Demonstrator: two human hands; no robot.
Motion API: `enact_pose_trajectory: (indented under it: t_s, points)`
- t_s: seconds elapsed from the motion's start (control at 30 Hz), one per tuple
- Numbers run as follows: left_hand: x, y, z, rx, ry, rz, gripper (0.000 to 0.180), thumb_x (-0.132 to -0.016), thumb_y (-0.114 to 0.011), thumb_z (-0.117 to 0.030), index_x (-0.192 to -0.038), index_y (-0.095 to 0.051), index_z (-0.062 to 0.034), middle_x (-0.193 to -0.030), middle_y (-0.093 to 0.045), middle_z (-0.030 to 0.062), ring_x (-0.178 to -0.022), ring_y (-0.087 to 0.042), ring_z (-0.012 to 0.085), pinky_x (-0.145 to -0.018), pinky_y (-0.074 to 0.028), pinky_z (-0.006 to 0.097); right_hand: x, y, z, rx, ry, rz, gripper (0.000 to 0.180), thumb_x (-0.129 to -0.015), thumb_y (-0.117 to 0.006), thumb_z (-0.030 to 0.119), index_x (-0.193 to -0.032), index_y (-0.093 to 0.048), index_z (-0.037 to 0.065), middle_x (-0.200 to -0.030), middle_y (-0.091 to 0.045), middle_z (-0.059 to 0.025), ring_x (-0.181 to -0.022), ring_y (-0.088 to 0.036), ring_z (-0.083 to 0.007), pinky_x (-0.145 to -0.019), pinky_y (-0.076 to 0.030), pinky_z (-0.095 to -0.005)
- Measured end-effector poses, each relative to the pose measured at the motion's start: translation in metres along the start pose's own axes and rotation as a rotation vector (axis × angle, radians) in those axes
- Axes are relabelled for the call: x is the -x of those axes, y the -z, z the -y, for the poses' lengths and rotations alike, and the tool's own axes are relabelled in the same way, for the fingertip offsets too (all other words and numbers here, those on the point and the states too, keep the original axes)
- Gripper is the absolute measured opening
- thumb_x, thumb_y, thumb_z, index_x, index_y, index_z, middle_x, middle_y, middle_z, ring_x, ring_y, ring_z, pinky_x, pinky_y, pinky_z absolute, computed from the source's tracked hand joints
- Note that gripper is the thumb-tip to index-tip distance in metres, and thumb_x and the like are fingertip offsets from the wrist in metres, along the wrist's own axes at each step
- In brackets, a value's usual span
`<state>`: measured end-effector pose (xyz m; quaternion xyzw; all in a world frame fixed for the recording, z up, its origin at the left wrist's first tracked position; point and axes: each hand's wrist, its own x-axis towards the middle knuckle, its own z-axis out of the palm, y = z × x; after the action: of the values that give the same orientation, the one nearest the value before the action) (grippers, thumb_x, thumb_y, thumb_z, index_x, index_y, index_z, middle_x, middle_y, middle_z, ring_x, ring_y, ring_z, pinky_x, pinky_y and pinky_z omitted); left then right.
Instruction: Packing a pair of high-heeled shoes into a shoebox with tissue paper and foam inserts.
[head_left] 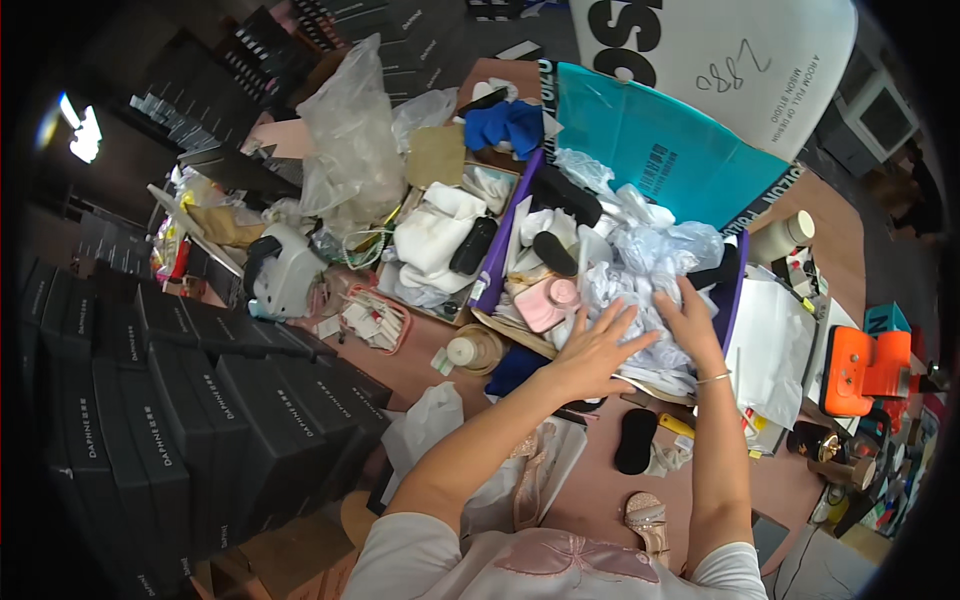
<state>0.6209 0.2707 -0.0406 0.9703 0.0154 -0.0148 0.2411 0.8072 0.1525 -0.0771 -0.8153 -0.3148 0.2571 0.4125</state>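
Observation:
My left hand (598, 352) lies with spread fingers on the near side of a heap of crumpled clear and white plastic wrapping (640, 262). To its right, my right hand (690, 322) touches the same heap, thumb and fingers apart. The wrapping fills much of a purple-edged box (493, 255), whose contents also include a pink object with a round knob (548, 303) and a dark oval pad (554, 254). Below my arms are a glittery strappy sandal (528, 478) in a pale box and another sandal (648, 522) on the table.
Dark shoe boxes (270, 410) stand stacked at left. Beside the purple box are a carton with white cloth (438, 228), a tape roll (478, 348) and a basket of small white items (374, 320). An orange device (862, 370) stands at right; a black pad (636, 440) lies near my right arm.

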Motion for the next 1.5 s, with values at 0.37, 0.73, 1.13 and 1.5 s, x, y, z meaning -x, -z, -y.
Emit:
enact_pose_trajectory:
  t_s: [0.37, 0.73, 1.13, 1.5]
  points:
    - [-0.042, -0.003, 0.047, 0.159, 0.013, -0.094, 0.052, -0.079, -0.070, -0.037, -0.122, -0.058, -0.0117, -0.129, -0.052, 0.0162, -0.120, -0.047, 0.0348, -0.097, -0.041, 0.044, 0.062, 0.026, 0.023, 0.434, 0.188, 0.170, 0.094, -0.067, -0.078, 0.017, -0.146, -0.027, 0.017, -0.138, -0.039, -0.0276, -0.118, -0.048, -0.0429, -0.095, -0.045, -0.0433]
    - [-0.038, 0.037, 0.030, 0.115, 0.041, -0.186, 0.072, -0.082, -0.068, -0.041, -0.142, -0.039, -0.0162, -0.144, -0.030, 0.0261, -0.132, -0.032, 0.0440, -0.106, -0.031, 0.048, -0.013, 0.013, 0.022, 0.621, 0.343, -0.032, 0.050, -0.075, -0.057, 0.003, -0.125, -0.052, 0.005, -0.095, -0.063, -0.0189, -0.079, -0.065, -0.0372, -0.067, -0.052, -0.0435]
    - [-0.072, 0.004, 0.041, -0.200, 0.258, -0.139, 0.094, -0.068, -0.078, -0.021, -0.146, -0.027, -0.0321, -0.112, -0.053, 0.0179, -0.096, -0.057, 0.0372, -0.077, -0.048, 0.049, 0.034, 0.040, 0.049, 0.529, 0.605, -0.421, 0.038, -0.081, -0.065, 0.010, -0.117, -0.056, 0.002, -0.098, -0.064, -0.0163, -0.085, -0.064, -0.0355, -0.073, -0.052, -0.0414]
    - [-0.081, 0.012, 0.051, -0.168, 0.263, -0.089, 0.087, -0.072, -0.067, -0.003, -0.146, -0.030, -0.0310, -0.100, -0.056, 0.0191, -0.085, -0.062, 0.0375, -0.071, -0.053, 0.045, 0.063, 0.008, 0.010, 0.630, 0.284, 0.153, 0.018, -0.079, -0.055, 0.006, -0.094, -0.064, 0.002, -0.086, -0.063, -0.0136, -0.078, -0.065, -0.0302, -0.065, -0.053, -0.0372]
